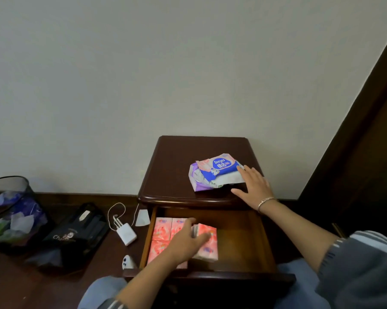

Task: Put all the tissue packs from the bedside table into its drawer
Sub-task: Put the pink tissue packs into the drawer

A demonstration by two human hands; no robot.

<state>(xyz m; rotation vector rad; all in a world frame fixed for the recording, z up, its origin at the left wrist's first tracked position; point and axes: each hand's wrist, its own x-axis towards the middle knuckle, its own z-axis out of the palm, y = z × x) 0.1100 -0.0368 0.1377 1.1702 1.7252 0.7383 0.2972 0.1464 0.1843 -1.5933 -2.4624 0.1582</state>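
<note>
The dark wooden bedside table [177,166] stands against the wall with its drawer [243,237] pulled out. Inside the drawer, at its left, lie several pink tissue packs [161,233]. My left hand [186,239] is down in the drawer, fingers closed around one pink pack [208,244] that rests beside the others. On the table top a blue and white pack [219,167] lies on a purple and white pack [197,184]. My right hand [252,188] lies flat and spread at their right edge, touching the blue pack.
On the dark floor left of the table lie a white charger with its cord [126,234], a black bag [76,233] and a mesh waste bin [12,210] with rubbish. A dark wooden frame [355,134] rises on the right. My knees [103,291] are under the drawer front.
</note>
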